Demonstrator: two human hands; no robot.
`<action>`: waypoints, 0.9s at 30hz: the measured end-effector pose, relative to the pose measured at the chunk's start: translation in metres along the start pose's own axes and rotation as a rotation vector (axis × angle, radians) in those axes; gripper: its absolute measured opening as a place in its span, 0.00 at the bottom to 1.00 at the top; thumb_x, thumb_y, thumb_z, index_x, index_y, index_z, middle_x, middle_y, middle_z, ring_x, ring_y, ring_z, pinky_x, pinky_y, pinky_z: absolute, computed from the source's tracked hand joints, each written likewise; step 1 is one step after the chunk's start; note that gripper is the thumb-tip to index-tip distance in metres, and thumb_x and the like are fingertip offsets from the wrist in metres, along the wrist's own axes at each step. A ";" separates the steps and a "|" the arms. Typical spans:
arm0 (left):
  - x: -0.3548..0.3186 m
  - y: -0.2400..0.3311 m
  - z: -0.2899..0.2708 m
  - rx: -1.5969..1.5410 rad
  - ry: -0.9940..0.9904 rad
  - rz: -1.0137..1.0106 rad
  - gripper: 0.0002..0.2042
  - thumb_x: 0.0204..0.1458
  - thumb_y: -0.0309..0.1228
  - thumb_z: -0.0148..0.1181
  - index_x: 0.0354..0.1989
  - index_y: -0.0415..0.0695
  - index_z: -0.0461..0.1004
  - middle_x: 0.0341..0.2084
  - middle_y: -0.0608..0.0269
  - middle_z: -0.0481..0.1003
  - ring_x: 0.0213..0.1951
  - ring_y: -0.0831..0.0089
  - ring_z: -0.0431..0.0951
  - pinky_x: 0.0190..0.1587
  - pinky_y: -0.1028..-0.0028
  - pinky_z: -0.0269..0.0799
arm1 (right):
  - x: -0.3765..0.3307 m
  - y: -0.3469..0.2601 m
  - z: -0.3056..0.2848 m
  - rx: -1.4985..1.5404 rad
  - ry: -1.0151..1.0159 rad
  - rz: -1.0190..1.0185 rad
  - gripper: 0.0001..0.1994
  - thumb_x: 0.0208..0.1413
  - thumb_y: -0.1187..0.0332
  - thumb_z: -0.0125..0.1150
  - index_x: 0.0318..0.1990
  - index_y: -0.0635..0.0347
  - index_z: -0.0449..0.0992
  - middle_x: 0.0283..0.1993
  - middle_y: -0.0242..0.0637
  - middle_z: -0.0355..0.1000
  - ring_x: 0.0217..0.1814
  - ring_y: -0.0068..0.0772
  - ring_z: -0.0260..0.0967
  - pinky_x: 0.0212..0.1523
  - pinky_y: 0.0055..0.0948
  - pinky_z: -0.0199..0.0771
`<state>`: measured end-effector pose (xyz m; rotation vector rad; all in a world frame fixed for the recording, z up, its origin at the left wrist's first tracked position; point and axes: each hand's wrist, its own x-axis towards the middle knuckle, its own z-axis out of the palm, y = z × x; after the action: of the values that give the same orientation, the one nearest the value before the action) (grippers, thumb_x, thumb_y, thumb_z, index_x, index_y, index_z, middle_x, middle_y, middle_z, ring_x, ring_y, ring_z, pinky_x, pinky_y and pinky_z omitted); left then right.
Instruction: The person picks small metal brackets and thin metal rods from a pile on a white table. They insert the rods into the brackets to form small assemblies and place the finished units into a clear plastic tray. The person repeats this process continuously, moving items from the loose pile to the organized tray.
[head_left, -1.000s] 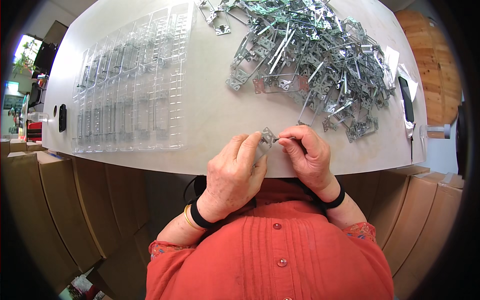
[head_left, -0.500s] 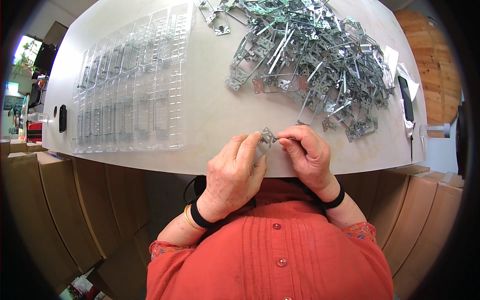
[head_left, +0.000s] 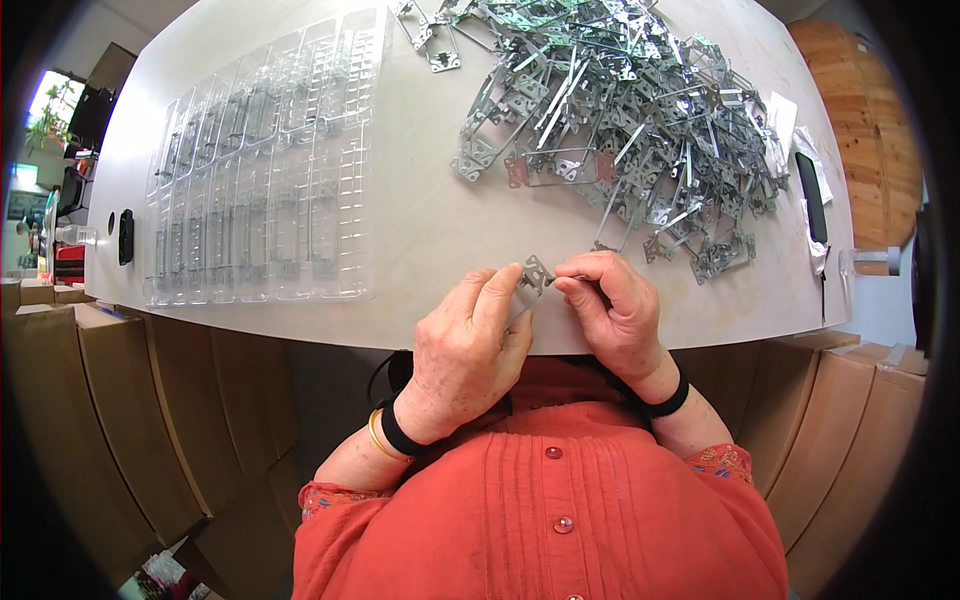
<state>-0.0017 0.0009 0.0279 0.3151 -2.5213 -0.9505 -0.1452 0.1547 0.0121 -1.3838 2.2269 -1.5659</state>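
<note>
"Fingers first: holding anything?"

"Left hand (head_left: 462,340) nearly closed round a metal bracket (head_left: 536,272), over the table's (head_left: 420,225) near edge; right hand (head_left: 618,308) pinching a small dark piece (head_left: 551,280), mostly hidden."

"Which step?"

"Close two-handed work on the bracket, I'd judge; it calls for a steady left grip, fine right fingertips."

"Room?"

"Ahead-left, between plastic tray (head_left: 352,288) and metal pile (head_left: 640,130)."
</note>
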 end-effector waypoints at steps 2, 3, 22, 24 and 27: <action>0.000 0.000 0.000 0.001 -0.003 -0.002 0.24 0.49 0.21 0.70 0.57 0.34 0.76 0.44 0.45 0.80 0.39 0.50 0.84 0.41 0.61 0.83 | 0.001 0.000 0.001 -0.017 0.010 -0.026 0.08 0.60 0.79 0.73 0.45 0.61 0.81 0.38 0.40 0.81 0.34 0.40 0.78 0.33 0.34 0.77; 0.000 0.000 0.000 0.005 -0.003 0.001 0.24 0.49 0.21 0.70 0.57 0.34 0.76 0.44 0.45 0.80 0.39 0.50 0.84 0.41 0.61 0.83 | 0.002 0.000 0.001 -0.025 0.016 -0.038 0.08 0.60 0.78 0.73 0.45 0.61 0.81 0.38 0.40 0.81 0.34 0.40 0.78 0.33 0.34 0.77; 0.001 0.003 0.001 -0.046 -0.011 0.068 0.22 0.47 0.21 0.73 0.53 0.37 0.78 0.43 0.48 0.83 0.40 0.52 0.85 0.42 0.62 0.82 | -0.005 0.003 0.000 0.119 0.051 0.070 0.07 0.66 0.77 0.69 0.49 0.62 0.82 0.41 0.39 0.81 0.38 0.36 0.79 0.40 0.30 0.79; 0.001 0.003 0.000 -0.045 -0.026 0.064 0.22 0.47 0.21 0.73 0.54 0.38 0.78 0.43 0.48 0.83 0.41 0.52 0.85 0.42 0.62 0.82 | -0.005 0.004 0.000 0.102 0.043 0.050 0.07 0.65 0.77 0.69 0.49 0.62 0.82 0.41 0.39 0.81 0.38 0.37 0.79 0.40 0.31 0.80; 0.002 0.003 0.000 -0.045 -0.033 0.064 0.23 0.47 0.21 0.73 0.54 0.38 0.78 0.44 0.48 0.83 0.41 0.51 0.85 0.42 0.61 0.82 | -0.003 0.003 -0.001 0.080 0.025 0.053 0.07 0.65 0.77 0.70 0.48 0.62 0.82 0.40 0.40 0.81 0.38 0.37 0.79 0.39 0.32 0.80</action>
<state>-0.0033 0.0028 0.0305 0.2058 -2.5196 -0.9940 -0.1458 0.1576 0.0086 -1.2804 2.1700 -1.6450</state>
